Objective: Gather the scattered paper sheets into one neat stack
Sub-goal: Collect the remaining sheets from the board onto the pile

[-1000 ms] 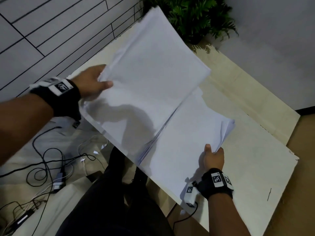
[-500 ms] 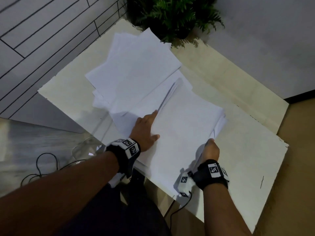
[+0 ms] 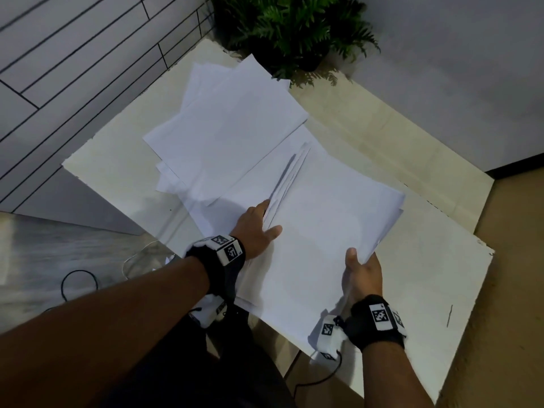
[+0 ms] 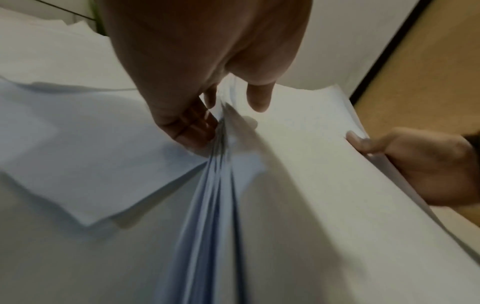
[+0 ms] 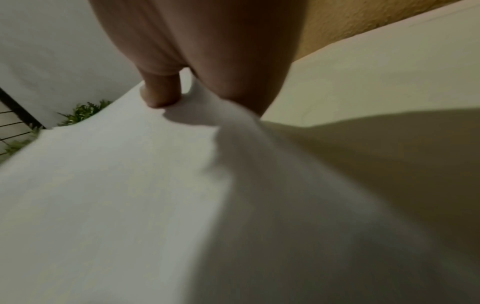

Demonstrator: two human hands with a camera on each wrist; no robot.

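Note:
A near stack of white paper sheets (image 3: pixel 323 231) lies on the white table (image 3: pixel 426 275), its left edge fanned. My left hand (image 3: pixel 260 228) grips that fanned edge, thumb on top and fingers (image 4: pixel 197 127) tucked among the sheet edges. My right hand (image 3: pixel 360 267) pinches the stack's near right corner, with the thumb (image 5: pixel 161 92) pressed on the top sheet (image 5: pixel 116 185). A looser pile of skewed sheets (image 3: pixel 229 136) lies farther back and to the left, partly overlapped by the near stack. In the left wrist view these loose sheets (image 4: pixel 91 148) sit left of the stack (image 4: pixel 324 164).
A potted fern (image 3: pixel 294 30) stands at the table's far corner, just behind the loose pile. A tiled wall (image 3: pixel 73 69) runs along the left. Cables (image 3: pixel 79 284) lie on the floor below the table's left edge. Bare tabletop shows to the right of the stack.
My left hand has laid the lifted bundle of sheets down on the far pile and come back to the near stack's left edge. My right hand has kept its hold on the corner.

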